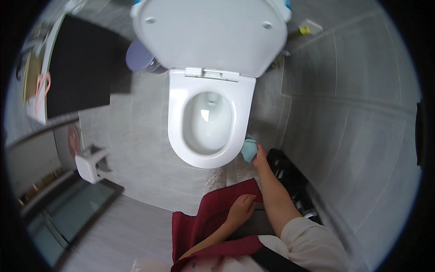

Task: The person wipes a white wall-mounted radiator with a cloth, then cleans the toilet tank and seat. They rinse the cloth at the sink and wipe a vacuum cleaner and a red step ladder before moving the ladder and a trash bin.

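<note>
A white toilet bowl [208, 159] stands before me with its seat or lid [210, 37] raised. My right hand [259, 157] grips a light blue cloth [249, 150] beside the front right side of the bowl, low by its outer wall; whether the cloth touches the bowl I cannot tell. My left hand [242, 208] rests near my lap over a dark red apron [217, 200], with its fingers loosely bent and no object visible in it.
A purple-lidded bin [138, 56] stands left of the toilet, near a black-topped cabinet [88, 64]. A small white stool [88, 166] is farther left. Black items [289, 173] lie along the tiled wall [340, 136] at right. A glass-panelled frame [74, 207] is at lower left.
</note>
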Demonstrator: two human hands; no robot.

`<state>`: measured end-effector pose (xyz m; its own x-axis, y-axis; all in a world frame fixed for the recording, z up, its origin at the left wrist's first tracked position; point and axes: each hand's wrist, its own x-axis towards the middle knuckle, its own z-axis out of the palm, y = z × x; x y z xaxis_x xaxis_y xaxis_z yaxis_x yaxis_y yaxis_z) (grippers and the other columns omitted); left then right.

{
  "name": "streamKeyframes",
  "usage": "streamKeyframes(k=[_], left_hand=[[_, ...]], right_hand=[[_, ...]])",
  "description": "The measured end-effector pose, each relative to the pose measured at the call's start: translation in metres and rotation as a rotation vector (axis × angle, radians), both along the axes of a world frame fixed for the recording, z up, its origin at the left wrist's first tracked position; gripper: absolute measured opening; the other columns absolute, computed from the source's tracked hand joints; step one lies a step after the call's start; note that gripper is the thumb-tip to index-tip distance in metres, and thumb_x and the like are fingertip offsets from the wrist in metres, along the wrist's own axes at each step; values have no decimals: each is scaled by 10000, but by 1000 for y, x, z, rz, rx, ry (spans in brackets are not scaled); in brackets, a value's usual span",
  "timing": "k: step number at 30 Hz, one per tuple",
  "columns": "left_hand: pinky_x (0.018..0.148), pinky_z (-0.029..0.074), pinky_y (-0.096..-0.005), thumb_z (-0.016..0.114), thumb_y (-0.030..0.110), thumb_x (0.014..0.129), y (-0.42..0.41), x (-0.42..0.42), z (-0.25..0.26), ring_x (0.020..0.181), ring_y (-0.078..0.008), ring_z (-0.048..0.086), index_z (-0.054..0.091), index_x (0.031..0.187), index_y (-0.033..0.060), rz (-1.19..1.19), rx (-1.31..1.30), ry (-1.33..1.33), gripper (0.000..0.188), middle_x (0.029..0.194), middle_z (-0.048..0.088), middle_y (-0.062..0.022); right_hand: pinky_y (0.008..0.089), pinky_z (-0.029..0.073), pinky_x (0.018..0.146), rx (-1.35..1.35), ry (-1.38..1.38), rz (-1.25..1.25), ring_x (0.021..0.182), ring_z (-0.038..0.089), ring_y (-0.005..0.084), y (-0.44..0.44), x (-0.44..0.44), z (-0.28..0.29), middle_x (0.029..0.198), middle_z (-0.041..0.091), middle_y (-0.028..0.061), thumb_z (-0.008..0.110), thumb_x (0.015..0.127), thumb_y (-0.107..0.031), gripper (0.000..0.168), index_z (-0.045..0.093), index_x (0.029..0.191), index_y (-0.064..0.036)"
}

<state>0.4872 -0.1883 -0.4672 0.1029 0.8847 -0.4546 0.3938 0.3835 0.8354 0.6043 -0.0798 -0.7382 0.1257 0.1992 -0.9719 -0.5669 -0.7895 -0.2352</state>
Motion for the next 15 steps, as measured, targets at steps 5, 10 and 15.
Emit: streamKeyframes(k=[5,10,15], left_hand=[[881,449,-377,565,-21,777,-13,-45,-22,1020,-304,553,578,1075,19,-105,13,81,301,1071,586,-139],[903,440,-366,544,-62,779,10,-65,-49,1055,-304,549,575,1114,27,-188,-2,224,348,1138,572,-146],[980,374,-403,528,-61,790,33,-54,-86,1143,-326,493,550,1146,4,-223,70,348,362,1215,527,-166]], right_hand=[[294,398,909,39,94,-268,1052,499,216,-41,-42,-20,1221,509,95,484,918,-381,494,471,1252,-18],[273,432,833,17,253,-322,982,523,190,-110,-112,-85,1176,533,62,427,942,-395,469,455,1292,-85],[272,379,931,155,439,-659,1072,493,141,-95,-151,-29,1243,507,28,396,950,-442,512,415,1330,-99]])
